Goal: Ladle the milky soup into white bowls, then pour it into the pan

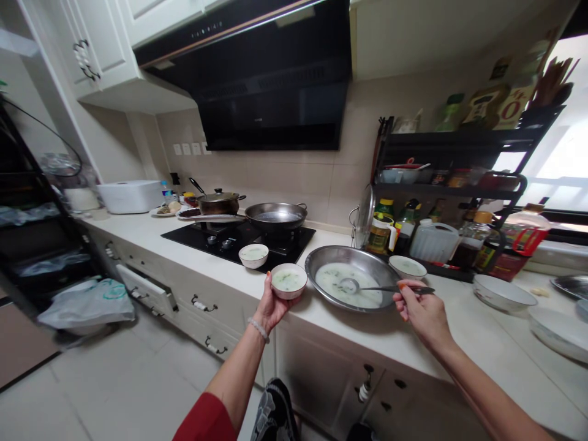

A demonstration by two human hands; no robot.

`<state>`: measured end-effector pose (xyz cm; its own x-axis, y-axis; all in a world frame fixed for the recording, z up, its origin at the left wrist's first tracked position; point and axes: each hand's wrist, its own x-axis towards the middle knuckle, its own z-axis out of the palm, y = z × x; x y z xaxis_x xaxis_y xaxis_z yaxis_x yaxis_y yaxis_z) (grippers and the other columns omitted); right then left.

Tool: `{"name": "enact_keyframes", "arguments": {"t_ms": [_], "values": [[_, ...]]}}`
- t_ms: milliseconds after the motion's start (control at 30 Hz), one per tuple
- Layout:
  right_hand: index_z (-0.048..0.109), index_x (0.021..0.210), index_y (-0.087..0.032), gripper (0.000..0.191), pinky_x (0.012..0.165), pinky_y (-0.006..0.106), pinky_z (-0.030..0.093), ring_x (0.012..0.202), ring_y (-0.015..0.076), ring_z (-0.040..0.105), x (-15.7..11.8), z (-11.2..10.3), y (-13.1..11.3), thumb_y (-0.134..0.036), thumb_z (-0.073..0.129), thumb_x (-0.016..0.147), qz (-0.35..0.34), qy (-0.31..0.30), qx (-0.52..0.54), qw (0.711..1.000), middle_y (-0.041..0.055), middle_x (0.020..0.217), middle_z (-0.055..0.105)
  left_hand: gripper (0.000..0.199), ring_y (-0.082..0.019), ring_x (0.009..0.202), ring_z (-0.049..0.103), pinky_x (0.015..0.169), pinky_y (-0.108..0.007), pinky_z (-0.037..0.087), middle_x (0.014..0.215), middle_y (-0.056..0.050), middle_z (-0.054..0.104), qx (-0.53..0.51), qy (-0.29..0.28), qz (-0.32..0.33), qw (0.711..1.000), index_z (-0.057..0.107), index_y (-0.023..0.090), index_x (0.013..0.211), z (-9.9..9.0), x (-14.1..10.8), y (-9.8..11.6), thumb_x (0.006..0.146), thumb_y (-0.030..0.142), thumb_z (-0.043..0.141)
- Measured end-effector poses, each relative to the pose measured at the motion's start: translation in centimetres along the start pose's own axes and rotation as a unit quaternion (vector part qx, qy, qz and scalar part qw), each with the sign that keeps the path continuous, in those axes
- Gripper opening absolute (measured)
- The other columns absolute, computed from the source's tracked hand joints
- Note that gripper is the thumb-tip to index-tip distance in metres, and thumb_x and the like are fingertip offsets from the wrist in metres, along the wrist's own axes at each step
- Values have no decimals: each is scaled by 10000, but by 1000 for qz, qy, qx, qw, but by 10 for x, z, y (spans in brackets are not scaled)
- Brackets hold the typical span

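My left hand (272, 306) is closed round the side and underside of a small bowl (288, 280) of pale soup with green bits, held by the counter's front edge. My right hand (420, 311) grips the dark handle of a ladle (373, 288), whose scoop rests in the soup inside a wide steel basin (316, 295). The basin stands on the counter just right of the held bowl. Behind my left hand, another filled bowl (253, 257) sits at the cooktop's front edge. A third bowl (408, 267) with pale liquid stands right of the basin.
A frying pan (275, 215) and a lidded pot (219, 199) are on the black cooktop (220, 243). Bottles and jars crowd a black rack (452, 144) at right. White bowls (504, 294) stand along the right counter. One drawer (146, 289) juts out below.
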<state>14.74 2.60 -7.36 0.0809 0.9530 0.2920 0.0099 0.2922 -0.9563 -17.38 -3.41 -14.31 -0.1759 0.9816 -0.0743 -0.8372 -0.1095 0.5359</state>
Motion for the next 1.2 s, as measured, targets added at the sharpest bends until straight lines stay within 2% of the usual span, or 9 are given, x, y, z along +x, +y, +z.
{"name": "enact_keyframes", "arguments": {"t_ms": [1200], "values": [[595, 878, -162, 590, 301, 226, 379, 403, 138, 514, -2, -8, -2, -645, 777, 594, -15, 14, -18, 1000, 37, 552, 620, 681, -342, 1090, 653, 852, -493, 557, 1275, -196, 637, -6, -4, 2, 1000, 430, 182, 1457, -1, 0, 0, 936, 620, 412]]}}
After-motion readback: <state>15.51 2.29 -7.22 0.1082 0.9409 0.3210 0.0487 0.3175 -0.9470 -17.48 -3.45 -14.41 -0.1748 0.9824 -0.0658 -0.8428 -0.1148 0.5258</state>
